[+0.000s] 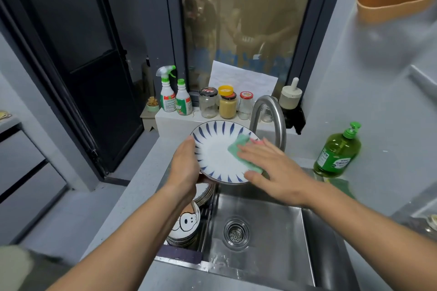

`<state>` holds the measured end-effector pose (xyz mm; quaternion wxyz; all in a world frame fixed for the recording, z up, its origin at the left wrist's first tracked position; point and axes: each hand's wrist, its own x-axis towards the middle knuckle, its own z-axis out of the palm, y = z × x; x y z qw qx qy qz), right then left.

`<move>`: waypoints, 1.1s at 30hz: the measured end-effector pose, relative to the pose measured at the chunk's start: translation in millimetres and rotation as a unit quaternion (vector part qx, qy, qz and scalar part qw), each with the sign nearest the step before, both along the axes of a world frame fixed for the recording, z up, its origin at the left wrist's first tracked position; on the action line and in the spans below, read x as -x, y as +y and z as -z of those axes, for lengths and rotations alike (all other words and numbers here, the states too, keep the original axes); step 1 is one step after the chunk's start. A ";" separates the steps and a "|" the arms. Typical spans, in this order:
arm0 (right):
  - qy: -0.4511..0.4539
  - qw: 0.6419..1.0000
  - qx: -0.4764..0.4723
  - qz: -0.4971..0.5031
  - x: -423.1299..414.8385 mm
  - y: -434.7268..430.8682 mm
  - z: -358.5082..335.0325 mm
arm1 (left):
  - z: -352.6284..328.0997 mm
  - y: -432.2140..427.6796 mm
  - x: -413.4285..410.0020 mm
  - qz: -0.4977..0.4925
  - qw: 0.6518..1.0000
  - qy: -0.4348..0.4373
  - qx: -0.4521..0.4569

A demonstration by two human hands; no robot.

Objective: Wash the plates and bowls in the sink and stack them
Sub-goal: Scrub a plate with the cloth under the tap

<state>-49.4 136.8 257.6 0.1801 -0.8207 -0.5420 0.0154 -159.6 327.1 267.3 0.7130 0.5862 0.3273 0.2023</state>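
A white plate with blue leaf marks round its rim is tilted toward me over the back of the steel sink. My left hand grips its left edge. My right hand lies flat, fingers straight, pressing a green and pink sponge cloth against the plate's right side. Below my left wrist, stacked plates and a bowl with a cartoon face stand in the left part of the sink, partly hidden by my arm.
The curved tap rises just behind the plate. A green dish soap bottle stands at the right. Spray bottles and several jars line the ledge by the window. The sink drain shows in the wet basin.
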 end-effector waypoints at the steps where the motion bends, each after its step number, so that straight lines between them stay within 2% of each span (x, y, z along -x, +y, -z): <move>1: 0.036 0.999 -0.035 -0.002 10.0 -4.9 5.0 | 0.2 0.9 0.7 -0.004 1.000 0.006 0.004; 3: 0.082 0.991 -0.104 -0.002 29.2 -6.9 11.6 | -0.8 -0.4 2.2 -0.004 1.000 0.012 0.016; 6: 0.089 0.984 -0.150 0.022 41.6 3.6 13.9 | -1.5 -8.2 2.0 0.000 0.999 0.016 0.044; 13: 0.128 0.979 -0.150 0.047 34.4 9.5 11.0 | -2.2 -13.8 -4.3 0.020 0.992 0.038 0.118; 18: 0.155 0.966 -0.181 0.098 34.2 10.6 2.4 | -0.2 -11.1 -8.2 0.065 0.979 0.063 0.183; 23: 0.157 0.965 -0.185 0.102 36.9 9.9 -3.0 | -4.0 -10.3 -8.8 0.110 0.967 0.084 0.215; 27: 0.206 0.946 -0.217 0.126 38.4 11.9 -11.3 | -17.3 -13.1 -1.0 0.128 0.941 0.058 0.307; 29: 0.246 0.925 -0.244 0.156 38.9 13.6 -14.6 | -12.6 -11.1 3.5 0.169 0.945 0.092 0.265; 31: 0.299 0.894 -0.278 0.184 36.5 11.0 -20.9 | -3.7 -8.1 11.8 0.250 0.951 0.147 0.107; 33: 0.341 0.873 -0.290 0.194 30.9 5.4 -27.7 | 6.0 -4.2 18.1 0.274 0.954 0.121 -0.017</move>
